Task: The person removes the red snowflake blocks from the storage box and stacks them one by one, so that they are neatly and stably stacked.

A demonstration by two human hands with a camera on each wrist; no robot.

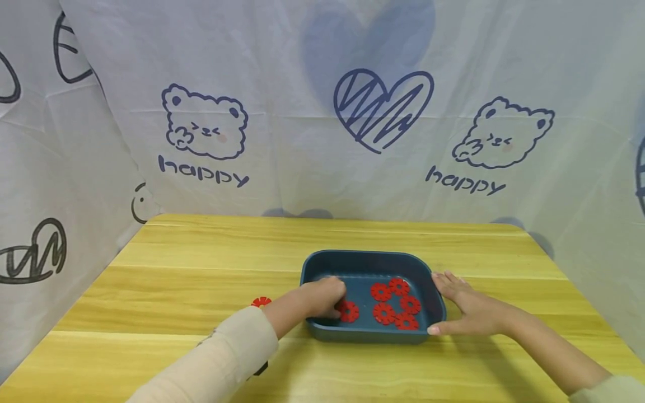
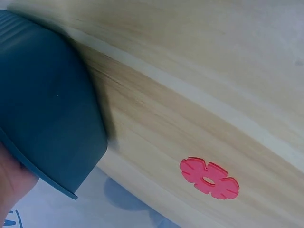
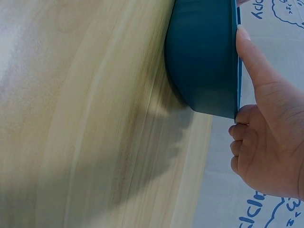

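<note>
A dark blue plastic bin [image 1: 368, 336] sits on the wooden table, with several red flower-shaped plastic discs [image 1: 384, 313] lying mostly on the right side of its floor. My left hand [image 1: 325, 296] reaches down over the bin's left side, fingers pointing at the floor, right beside one red disc [image 1: 349, 312] that it partly covers. Its fingertips are hidden, so I cannot tell whether they pinch a disc. My right hand [image 1: 468, 308] rests on the bin's right end, thumb at the front corner and the straight, spread fingers against the rim.
Outside the bin, one red disc [image 2: 209, 178] lies on the table [image 2: 156, 109] to the left, partly behind the left sleeve [image 1: 227, 347] in the head view. A small black object [image 1: 261, 369] shows below that sleeve. A white printed cloth [image 1: 292, 140] hangs behind the table.
</note>
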